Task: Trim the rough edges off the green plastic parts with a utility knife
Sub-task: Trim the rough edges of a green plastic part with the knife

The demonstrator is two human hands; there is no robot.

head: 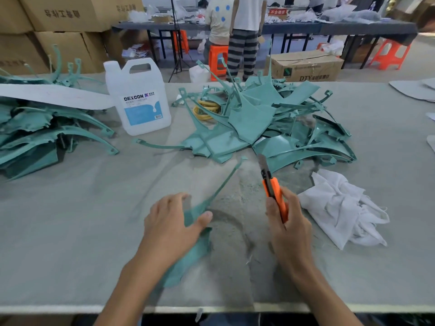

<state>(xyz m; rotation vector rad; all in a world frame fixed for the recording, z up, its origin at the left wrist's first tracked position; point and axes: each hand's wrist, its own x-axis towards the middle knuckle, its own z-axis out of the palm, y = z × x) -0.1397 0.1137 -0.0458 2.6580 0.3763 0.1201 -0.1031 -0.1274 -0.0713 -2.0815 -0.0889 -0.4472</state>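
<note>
Gripping one green plastic part (195, 252) near the table's (70, 231) front edge, our left hand (173, 223) curls thumb and fingers round its wide end. Our right hand (290, 228) clasps the orange utility knife (274, 191), blade out, just beside the part without touching. A pile of green parts (259, 118) lies behind and a white cloth (341, 208) to the right.

Crumpled white cloth (341, 208) just right of right-hand fingers (292, 201), on grey table (70, 220). White DEXCON jug (137, 97) upright, well beyond left-hand fingers (174, 198), to their left. Yellow coil (205, 106) right of jug. Cardboard boxes (58, 20) behind jug. Orange stool (217, 55) beyond table.
</note>
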